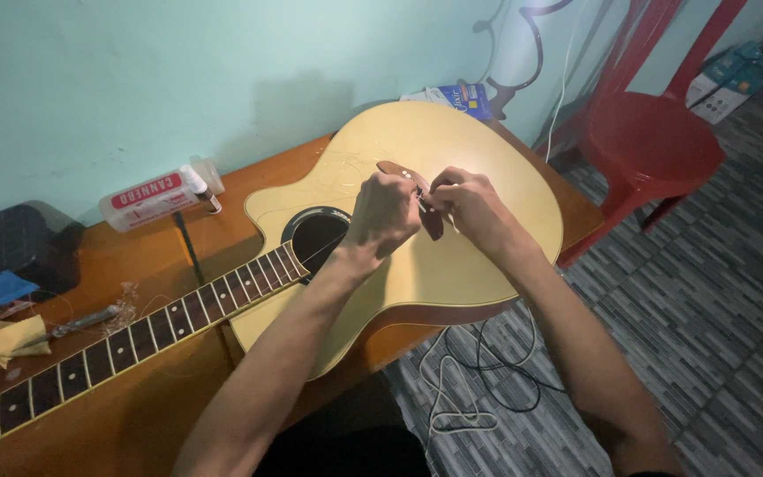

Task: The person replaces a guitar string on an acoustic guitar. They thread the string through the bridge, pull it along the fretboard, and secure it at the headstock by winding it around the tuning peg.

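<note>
Your left hand (pixel 384 215) and right hand (pixel 470 205) both pinch shut on a small pin (pixel 420 198) at the guitar (pixel 452 265) bridge (pixel 410 187), mid-worktop (pixel 134 415); the neck (pixel 134 340) runs toward the left edge.

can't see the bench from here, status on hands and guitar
Left hand and right hand both at the guitar bridge, pinching something small. Strings slack. Nothing blocking.
</note>
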